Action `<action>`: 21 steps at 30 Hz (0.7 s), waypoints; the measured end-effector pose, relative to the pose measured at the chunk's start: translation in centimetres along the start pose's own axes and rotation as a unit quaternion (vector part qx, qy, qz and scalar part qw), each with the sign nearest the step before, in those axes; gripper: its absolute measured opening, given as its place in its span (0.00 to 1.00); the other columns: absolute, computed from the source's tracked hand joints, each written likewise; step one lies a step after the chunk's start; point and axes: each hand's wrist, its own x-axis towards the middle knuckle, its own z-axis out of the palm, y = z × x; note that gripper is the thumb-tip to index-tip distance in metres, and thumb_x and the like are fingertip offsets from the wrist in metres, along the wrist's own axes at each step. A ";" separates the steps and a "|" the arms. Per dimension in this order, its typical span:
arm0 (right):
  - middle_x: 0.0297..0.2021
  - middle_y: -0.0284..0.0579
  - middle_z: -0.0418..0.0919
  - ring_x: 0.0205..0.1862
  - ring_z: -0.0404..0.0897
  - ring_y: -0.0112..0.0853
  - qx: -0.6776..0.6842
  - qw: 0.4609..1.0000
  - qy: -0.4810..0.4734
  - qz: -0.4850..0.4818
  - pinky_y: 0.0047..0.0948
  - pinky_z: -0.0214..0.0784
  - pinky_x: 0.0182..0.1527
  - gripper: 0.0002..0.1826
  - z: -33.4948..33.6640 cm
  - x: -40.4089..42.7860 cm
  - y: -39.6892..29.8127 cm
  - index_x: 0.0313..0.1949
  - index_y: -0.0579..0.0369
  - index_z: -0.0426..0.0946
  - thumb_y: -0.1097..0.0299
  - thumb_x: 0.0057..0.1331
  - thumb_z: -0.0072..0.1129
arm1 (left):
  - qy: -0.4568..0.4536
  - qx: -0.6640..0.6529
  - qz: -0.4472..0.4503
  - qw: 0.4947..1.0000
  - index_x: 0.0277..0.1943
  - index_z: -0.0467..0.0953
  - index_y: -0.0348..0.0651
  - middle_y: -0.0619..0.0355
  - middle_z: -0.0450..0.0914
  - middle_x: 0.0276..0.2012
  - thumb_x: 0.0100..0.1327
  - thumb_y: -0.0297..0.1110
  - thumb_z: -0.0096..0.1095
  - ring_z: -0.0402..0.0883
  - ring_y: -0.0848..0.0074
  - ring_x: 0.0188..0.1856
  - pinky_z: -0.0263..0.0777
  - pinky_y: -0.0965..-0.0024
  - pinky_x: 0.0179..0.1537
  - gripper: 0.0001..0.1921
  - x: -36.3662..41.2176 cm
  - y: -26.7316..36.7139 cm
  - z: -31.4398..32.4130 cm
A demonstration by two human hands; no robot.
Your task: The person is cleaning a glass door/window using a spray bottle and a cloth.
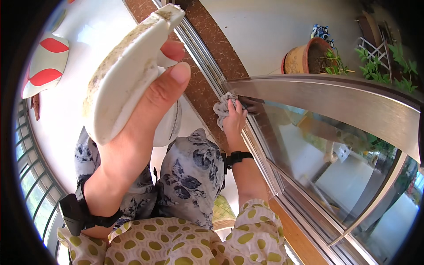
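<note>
Raised close before me, my left hand [149, 99] grips a white scrub brush [116, 89], whose edge is stained brown; the bristles seem worn or caked. My right hand [235, 121] presses a crumpled grey cloth [221, 109] near the lower corner of the glass sliding door [318, 159], beside the metal door track [207, 59]. Partly hidden behind my left hand, a round white container [170, 124] stands between my knees and the track.
The brown stone sill [220, 46] runs along the track. Beyond the door a plant pot [296, 59] lies tilted near leafy plants [374, 69]. A red-and-white patterned object [49, 63] is at the upper left, above a barred railing [36, 172]. A green-yellow seat or cushion [223, 210] shows beneath me.
</note>
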 end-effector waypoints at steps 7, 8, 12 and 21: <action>0.56 0.35 0.68 0.42 0.68 0.44 -0.017 0.994 -0.067 0.089 0.35 0.59 0.47 0.28 -1.3 -6.7 5.9 0.48 0.44 0.75 0.79 0.45 0.49 | 0.019 0.012 0.021 1.000 0.45 0.74 0.37 0.55 0.78 0.39 0.58 0.38 0.59 0.75 0.78 0.38 0.69 0.76 0.36 0.16 0.2 -0.2 0.3; 0.55 0.36 0.69 0.41 0.69 0.43 -0.034 0.992 -0.066 0.107 0.34 0.59 0.47 0.28 -1.8 -8.5 7.1 0.48 0.44 0.75 0.78 0.44 0.49 | 0.017 0.001 0.038 0.999 0.45 0.75 0.37 0.55 0.78 0.39 0.58 0.38 0.58 0.75 0.78 0.38 0.69 0.76 0.36 0.15 0.3 -0.2 0.3; 0.58 0.33 0.65 0.49 0.68 0.43 -0.109 0.944 -0.142 0.277 0.34 0.57 0.54 0.25 -3.1 -15.7 12.2 0.49 0.45 0.73 0.77 0.49 0.47 | 0.022 0.048 0.015 0.998 0.45 0.75 0.38 0.56 0.78 0.39 0.58 0.38 0.58 0.75 0.78 0.37 0.69 0.76 0.36 0.15 -0.1 0.4 -0.1; 0.48 0.43 0.71 0.50 0.71 0.35 0.607 0.641 0.136 0.451 0.35 0.66 0.51 0.23 -9.1 -14.9 10.2 0.54 0.58 0.63 0.80 0.58 0.52 | 0.026 0.022 0.020 0.999 0.44 0.76 0.41 0.58 0.78 0.38 0.57 0.40 0.60 0.75 0.81 0.34 0.71 0.77 0.36 0.15 -0.3 -0.1 -0.1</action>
